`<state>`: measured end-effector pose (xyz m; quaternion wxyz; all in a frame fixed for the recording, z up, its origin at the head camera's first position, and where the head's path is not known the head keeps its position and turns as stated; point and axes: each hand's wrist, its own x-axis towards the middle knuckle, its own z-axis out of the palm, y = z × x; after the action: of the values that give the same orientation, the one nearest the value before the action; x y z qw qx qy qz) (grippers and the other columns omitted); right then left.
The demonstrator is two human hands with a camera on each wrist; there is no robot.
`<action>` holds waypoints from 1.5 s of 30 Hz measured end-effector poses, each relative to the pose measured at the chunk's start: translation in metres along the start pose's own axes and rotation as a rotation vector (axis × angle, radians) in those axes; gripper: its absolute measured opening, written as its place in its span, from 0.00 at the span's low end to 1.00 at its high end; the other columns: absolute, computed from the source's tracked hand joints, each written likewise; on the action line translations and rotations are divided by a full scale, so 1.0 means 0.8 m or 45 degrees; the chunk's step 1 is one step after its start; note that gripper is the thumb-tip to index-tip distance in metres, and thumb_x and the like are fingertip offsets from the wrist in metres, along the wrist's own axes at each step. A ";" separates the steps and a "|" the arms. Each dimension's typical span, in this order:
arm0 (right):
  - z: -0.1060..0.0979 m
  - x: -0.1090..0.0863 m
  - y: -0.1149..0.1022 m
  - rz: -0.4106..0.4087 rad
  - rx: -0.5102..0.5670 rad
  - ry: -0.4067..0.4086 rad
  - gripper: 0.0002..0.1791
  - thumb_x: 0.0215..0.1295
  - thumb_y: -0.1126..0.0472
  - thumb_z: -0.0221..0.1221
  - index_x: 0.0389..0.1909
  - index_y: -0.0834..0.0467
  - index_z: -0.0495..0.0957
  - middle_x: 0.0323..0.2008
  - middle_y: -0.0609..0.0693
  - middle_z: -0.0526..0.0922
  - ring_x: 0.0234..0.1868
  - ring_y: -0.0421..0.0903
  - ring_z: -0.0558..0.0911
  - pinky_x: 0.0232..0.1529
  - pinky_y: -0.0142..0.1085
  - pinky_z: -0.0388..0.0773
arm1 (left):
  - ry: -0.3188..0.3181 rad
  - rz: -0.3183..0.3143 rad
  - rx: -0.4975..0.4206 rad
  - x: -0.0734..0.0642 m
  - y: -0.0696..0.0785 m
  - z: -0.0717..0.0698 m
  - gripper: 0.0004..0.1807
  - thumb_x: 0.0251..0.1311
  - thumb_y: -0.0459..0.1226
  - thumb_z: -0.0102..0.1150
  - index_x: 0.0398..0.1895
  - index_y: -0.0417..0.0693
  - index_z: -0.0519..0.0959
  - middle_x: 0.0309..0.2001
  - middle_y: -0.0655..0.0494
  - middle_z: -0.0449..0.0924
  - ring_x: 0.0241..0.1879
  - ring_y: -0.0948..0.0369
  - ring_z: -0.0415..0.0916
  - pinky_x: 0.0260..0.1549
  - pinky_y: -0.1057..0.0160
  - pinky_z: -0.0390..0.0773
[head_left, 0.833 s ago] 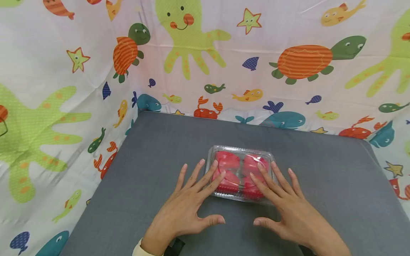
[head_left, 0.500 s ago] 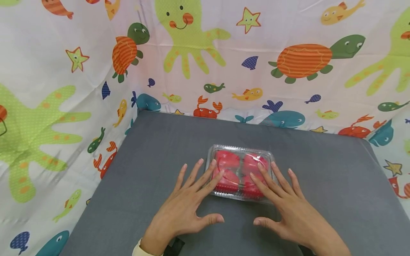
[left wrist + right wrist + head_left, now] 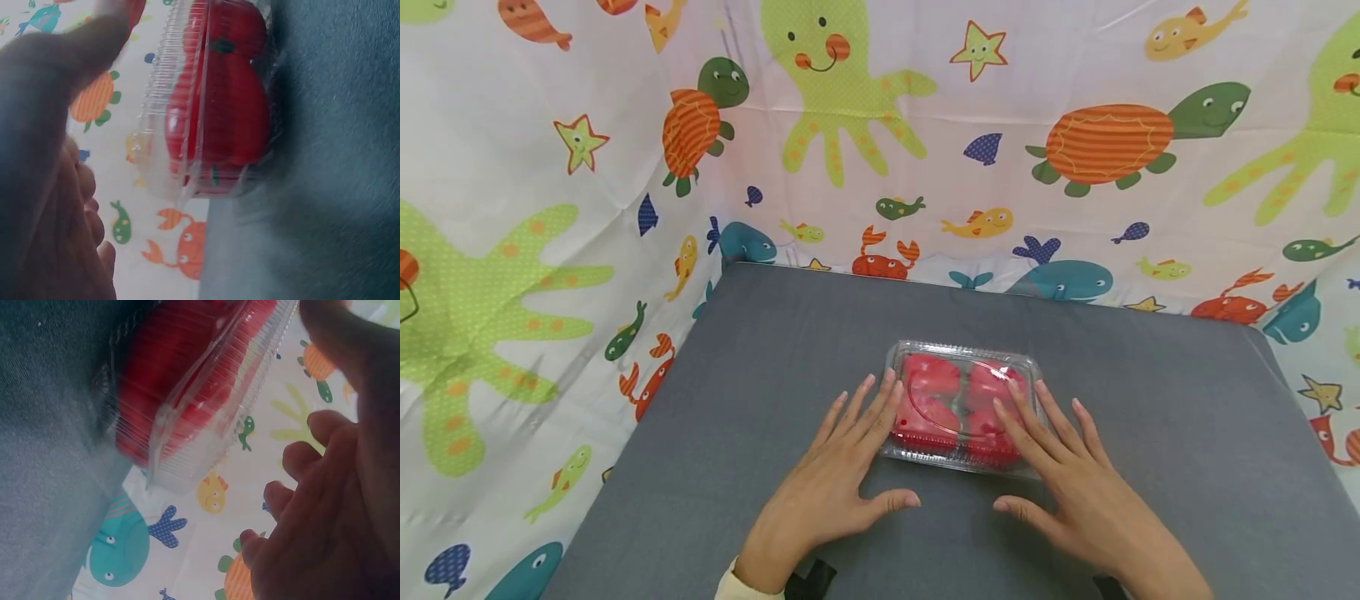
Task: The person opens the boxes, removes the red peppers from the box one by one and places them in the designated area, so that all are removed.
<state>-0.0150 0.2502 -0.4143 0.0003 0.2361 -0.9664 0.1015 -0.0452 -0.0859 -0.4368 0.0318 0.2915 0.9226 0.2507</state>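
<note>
A clear plastic clamshell box (image 3: 955,461) sits shut on the grey table. Inside are several red, rounded, tomato-like pieces (image 3: 934,373), with bits of green on them in the left wrist view. My left hand (image 3: 823,487) is held with straight fingers by the box's left side. My right hand (image 3: 1075,487) has its fingers spread over the box's right side. Both thumbs point inward in front of the box. In the left wrist view a gap shows between palm and box (image 3: 187,125); the right wrist view likewise shows a gap beside the box (image 3: 181,431).
Grey cloth (image 3: 790,333) covers the table. A white curtain printed with sea animals (image 3: 850,192) hangs behind it and along the left side. A dark strap (image 3: 811,579) is at my left wrist.
My left hand's fingers have drawn closer together and moved left, off the box's middle toward its left edge. The right hand and the box have hardly moved.
</note>
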 end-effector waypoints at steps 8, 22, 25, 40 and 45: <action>0.007 -0.001 0.002 0.089 0.038 0.022 0.70 0.59 0.32 0.72 0.87 0.52 0.37 0.87 0.52 0.39 0.86 0.54 0.39 0.81 0.38 0.22 | 0.027 -0.078 -0.323 0.011 -0.013 0.013 0.77 0.53 0.52 0.81 0.85 0.64 0.23 0.86 0.69 0.22 0.85 0.64 0.27 0.81 0.45 0.47; 0.019 0.002 0.009 0.296 0.136 -0.042 0.72 0.56 0.35 0.75 0.87 0.54 0.36 0.86 0.56 0.40 0.86 0.57 0.44 0.74 0.65 0.62 | -0.046 -0.141 -0.699 0.027 -0.039 0.037 0.78 0.52 0.58 0.80 0.83 0.74 0.20 0.86 0.71 0.26 0.84 0.64 0.33 0.79 0.43 0.54; 0.021 0.002 0.009 0.312 0.143 -0.025 0.72 0.57 0.35 0.75 0.87 0.54 0.35 0.86 0.57 0.42 0.85 0.59 0.47 0.69 0.67 0.67 | -0.053 -0.150 -0.740 0.030 -0.043 0.042 0.79 0.52 0.58 0.81 0.83 0.75 0.19 0.85 0.71 0.25 0.84 0.63 0.31 0.79 0.42 0.52; 0.031 0.004 0.005 0.415 0.206 -0.037 0.72 0.58 0.37 0.75 0.87 0.50 0.31 0.85 0.60 0.43 0.77 0.71 0.63 0.59 0.71 0.75 | 0.001 -0.179 -0.861 0.040 -0.056 0.062 0.77 0.53 0.54 0.81 0.83 0.75 0.21 0.84 0.76 0.22 0.84 0.67 0.29 0.80 0.43 0.48; 0.034 0.005 0.008 0.432 0.235 -0.047 0.71 0.59 0.36 0.74 0.87 0.49 0.32 0.85 0.61 0.47 0.76 0.71 0.65 0.60 0.70 0.75 | -0.013 -0.189 -0.880 0.039 -0.057 0.066 0.75 0.55 0.55 0.80 0.83 0.76 0.22 0.86 0.69 0.25 0.84 0.64 0.32 0.80 0.42 0.50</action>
<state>-0.0199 0.2486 -0.4417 -0.0564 0.0706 -0.9788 0.1840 -0.0843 -0.0774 -0.5022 0.1514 0.1970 0.8017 0.5436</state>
